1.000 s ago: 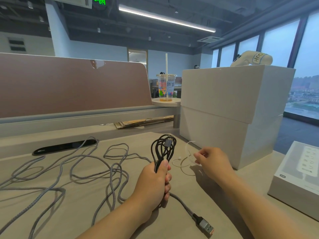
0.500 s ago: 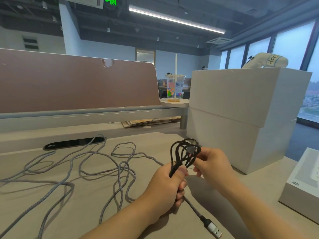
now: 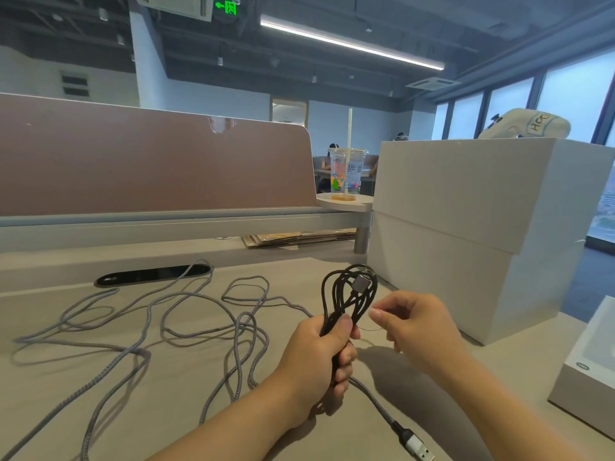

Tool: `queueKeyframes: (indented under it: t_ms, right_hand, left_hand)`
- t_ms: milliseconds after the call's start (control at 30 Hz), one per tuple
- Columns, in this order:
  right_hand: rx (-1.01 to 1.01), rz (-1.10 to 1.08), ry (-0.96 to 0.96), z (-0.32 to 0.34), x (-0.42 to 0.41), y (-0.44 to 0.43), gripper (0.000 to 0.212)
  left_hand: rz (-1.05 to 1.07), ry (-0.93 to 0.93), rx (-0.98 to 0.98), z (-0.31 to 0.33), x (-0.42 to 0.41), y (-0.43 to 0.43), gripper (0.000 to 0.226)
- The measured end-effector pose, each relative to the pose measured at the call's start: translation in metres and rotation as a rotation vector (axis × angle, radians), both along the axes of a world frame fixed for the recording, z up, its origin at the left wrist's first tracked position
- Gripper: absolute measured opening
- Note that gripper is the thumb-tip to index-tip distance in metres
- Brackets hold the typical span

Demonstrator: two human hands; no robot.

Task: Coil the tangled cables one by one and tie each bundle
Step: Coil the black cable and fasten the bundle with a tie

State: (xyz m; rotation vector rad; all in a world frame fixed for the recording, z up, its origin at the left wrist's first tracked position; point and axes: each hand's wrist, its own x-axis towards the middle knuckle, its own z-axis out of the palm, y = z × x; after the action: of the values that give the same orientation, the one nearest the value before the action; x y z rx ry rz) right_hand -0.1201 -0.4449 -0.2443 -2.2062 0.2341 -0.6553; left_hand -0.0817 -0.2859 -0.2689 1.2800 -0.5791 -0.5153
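**One bundle coiled, tie not yet on**

Step in hand: tying the first bundle. Your left hand (image 3: 319, 354) has its fingers curled tight round the waist of the black cable (image 3: 347, 294), which is held upright above the desk (image 3: 100, 394) in several long loops. A silver connector (image 3: 361, 281) sits near the top of the loops. One tail drops out below the fist and ends in a USB plug (image 3: 421, 449) at the near desk edge.

Your right hand (image 3: 416, 324) is just beside the bundle. Thumb and forefinger pinch a thin tie (image 3: 371, 329), and the other fingers are loosely curled behind.

Next move, as judged: pass the tie round the waist just above your fist and twist it closed. Keep the squeeze on so the loops don't spring apart. The loose tail likely wants folding in first.

The grey cable (image 3: 186, 314) lies sprawled and crossed over itself on the desk to the left, not yet coiled.

Hard to read:
- The tie is hair-thin; its length, free end and any contact with the bundle can't be made out.
- The loop count is hidden inside the fist.
- The grey cable runs off the left and lower edges, with no ends seen.
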Motion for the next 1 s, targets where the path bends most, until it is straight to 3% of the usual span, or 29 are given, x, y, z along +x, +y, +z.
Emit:
queueKeyframes:
  t_ms: [167, 300, 367, 433, 533, 800, 1000]
  right_hand:
    - [0.002, -0.204, 0.021, 0.001, 0.001, -0.013, 0.020]
    - [-0.172, -0.081, 0.070, 0.004, 0.000, -0.001, 0.011]
    - [-0.064, 0.026, 0.013, 0.006, -0.001, 0.007, 0.010]
    - [0.072, 0.116, 0.016, 0.006, -0.002, 0.012, 0.010]
    - [0.033, 0.187, 0.028, 0.006, -0.004, 0.009, 0.020]
    - [0.004, 0.246, 0.032, 0.002, -0.005, 0.007, 0.002]
    - [-0.067, 0.283, -0.218, 0.005, -0.012, 0.017, 0.004]
  left_hand:
    - [-0.203, -0.024, 0.065, -0.002, -0.006, 0.000, 0.026]
    - [-0.290, -0.109, 0.141, -0.004, -0.005, 0.001, 0.023]
    - [-0.290, -0.107, 0.146, -0.003, -0.005, 0.000, 0.022]
    - [-0.248, -0.086, 0.132, -0.003, -0.006, 0.000, 0.022]
    - [-0.099, 0.015, 0.100, -0.002, -0.003, -0.003, 0.021]
    - [0.120, 0.224, 0.059, -0.006, 0.014, -0.003, 0.033]
    - [0.210, 0.162, 0.159, -0.003, 0.012, -0.007, 0.022]
